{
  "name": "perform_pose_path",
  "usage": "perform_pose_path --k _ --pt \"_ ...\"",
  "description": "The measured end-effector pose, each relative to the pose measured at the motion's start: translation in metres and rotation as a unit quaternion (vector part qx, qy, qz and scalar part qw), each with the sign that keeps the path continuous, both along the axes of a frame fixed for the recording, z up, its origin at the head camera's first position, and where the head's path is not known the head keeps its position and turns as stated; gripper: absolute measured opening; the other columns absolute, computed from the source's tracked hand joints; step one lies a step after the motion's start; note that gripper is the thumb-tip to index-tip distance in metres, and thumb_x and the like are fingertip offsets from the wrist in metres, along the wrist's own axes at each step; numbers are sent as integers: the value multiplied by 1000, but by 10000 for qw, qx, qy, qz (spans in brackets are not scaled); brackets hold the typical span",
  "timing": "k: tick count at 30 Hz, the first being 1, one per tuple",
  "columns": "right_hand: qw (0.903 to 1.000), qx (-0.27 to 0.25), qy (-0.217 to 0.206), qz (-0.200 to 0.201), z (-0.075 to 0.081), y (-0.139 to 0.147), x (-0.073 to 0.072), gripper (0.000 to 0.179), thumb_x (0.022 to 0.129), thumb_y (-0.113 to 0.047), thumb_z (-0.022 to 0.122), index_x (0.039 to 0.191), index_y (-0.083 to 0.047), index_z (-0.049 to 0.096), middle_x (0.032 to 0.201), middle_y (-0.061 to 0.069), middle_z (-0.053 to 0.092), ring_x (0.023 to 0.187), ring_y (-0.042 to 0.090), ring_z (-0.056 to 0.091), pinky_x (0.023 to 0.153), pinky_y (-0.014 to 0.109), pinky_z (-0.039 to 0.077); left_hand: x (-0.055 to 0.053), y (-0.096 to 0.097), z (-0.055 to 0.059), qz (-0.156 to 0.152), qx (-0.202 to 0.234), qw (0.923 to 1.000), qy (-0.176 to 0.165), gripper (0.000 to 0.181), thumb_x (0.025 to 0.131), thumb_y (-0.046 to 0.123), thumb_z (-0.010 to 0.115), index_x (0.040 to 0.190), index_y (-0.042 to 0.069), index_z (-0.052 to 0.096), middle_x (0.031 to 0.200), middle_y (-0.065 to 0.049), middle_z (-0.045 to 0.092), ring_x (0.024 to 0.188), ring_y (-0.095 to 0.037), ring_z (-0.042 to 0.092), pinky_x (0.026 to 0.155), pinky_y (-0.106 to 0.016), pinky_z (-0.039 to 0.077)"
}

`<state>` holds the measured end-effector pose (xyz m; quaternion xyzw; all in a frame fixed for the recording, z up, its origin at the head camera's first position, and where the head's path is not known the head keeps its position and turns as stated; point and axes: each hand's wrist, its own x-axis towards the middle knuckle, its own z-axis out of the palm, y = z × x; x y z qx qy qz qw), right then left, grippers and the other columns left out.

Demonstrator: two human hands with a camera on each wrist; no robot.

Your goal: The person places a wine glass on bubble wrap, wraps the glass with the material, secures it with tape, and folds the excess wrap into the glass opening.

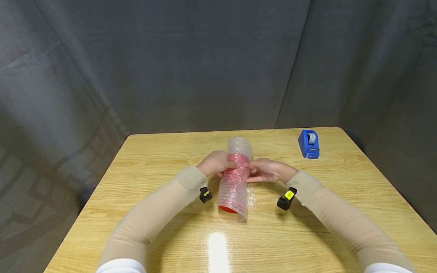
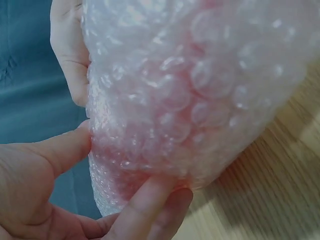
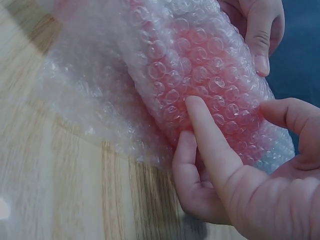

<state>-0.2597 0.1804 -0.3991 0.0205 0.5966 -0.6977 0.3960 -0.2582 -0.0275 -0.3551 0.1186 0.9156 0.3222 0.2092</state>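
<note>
A red object (image 1: pixel 228 209) with a rounded end lies inside a tube of clear bubble wrap (image 1: pixel 233 193), its red showing through the layers. My left hand (image 1: pixel 216 163) grips the tube from the left, thumb and fingers bent round it in the left wrist view. On the opposite side my right hand (image 1: pixel 269 170) holds the wrap; the right wrist view shows its thumb (image 3: pixel 285 111) and fingers on either side of the bundle. A loose flap of bubble wrap (image 3: pixel 95 95) spreads over the table beside the roll. Most of the red object is covered.
At the back right of the wooden table (image 1: pixel 146 163) stands a blue tape dispenser (image 1: pixel 308 149) with a roll of clear tape (image 1: pixel 311 138). Dark grey curtains (image 1: pixel 205 76) hang behind the table and at its sides.
</note>
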Motion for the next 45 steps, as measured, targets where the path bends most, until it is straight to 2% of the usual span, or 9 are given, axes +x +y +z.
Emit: perform_pose_path --k 7,10,17,24,31,34,38,41,45 --pt "9999 -68 -83 -38 4 5 3 38 101 -11 40 132 8 29 121 23 38 99 26 58 92 30 53 0 8 3 -406 -764 9951 482 36 93 35 62 65 14 50 65 -2 56 56 -19 64 62 -32 58" --pt "9999 -64 -116 -23 5 5 3 37 101 -13 40 132 5 30 121 23 38 99 27 58 92 29 53 0 9 3 -402 -822 9948 447 35 94 35 61 67 14 52 66 -2 57 57 -18 64 65 -34 59" --pt "9999 75 -57 34 8 1 2 36 102 -24 43 126 2 35 117 21 40 98 27 59 91 30 54 2 9 4 -280 -767 9961 347 31 93 36 62 83 7 62 76 -6 62 64 -23 67 69 -37 59" --pt "9992 362 19 146 13 -2 1 29 103 -22 45 116 3 42 102 15 54 87 21 65 85 29 56 0 9 5 -311 -886 9949 360 33 94 38 62 81 7 62 73 -4 60 65 -22 67 67 -35 59" --pt "9980 575 121 230 14 -5 1 24 101 -19 47 107 4 47 91 11 56 80 19 66 83 28 57 -1 4 3 -296 -415 9987 66 32 93 35 64 86 4 61 76 -7 60 74 -29 70 73 -40 60" --pt "9974 694 170 123 13 -6 1 25 101 -19 48 107 4 46 91 12 54 79 19 64 82 28 57 -3 -1 3 -479 -170 9987 -91 31 94 33 62 94 2 60 80 -8 60 68 -24 68 71 -39 60" --pt "9966 793 219 36 13 -8 2 27 100 -20 49 110 6 44 96 15 50 80 20 63 81 28 57 -6 -8 3 -603 247 9966 -511 27 94 26 60 97 -1 58 82 -8 59 63 -17 63 68 -34 60" --pt "9967 794 187 -8 13 -8 3 30 100 -20 50 112 7 44 100 17 48 82 20 61 82 28 57 -8 -12 3 -444 538 9939 -848 24 93 23 62 91 -1 55 80 -8 57 63 -16 59 67 -31 59" --pt "9969 760 199 -6 13 -8 3 32 100 -20 50 113 7 43 102 17 47 83 21 61 83 29 57 -10 -15 0 -116 936 9892 -1126 25 92 22 65 83 2 53 76 -8 57 64 -15 58 66 -30 59"
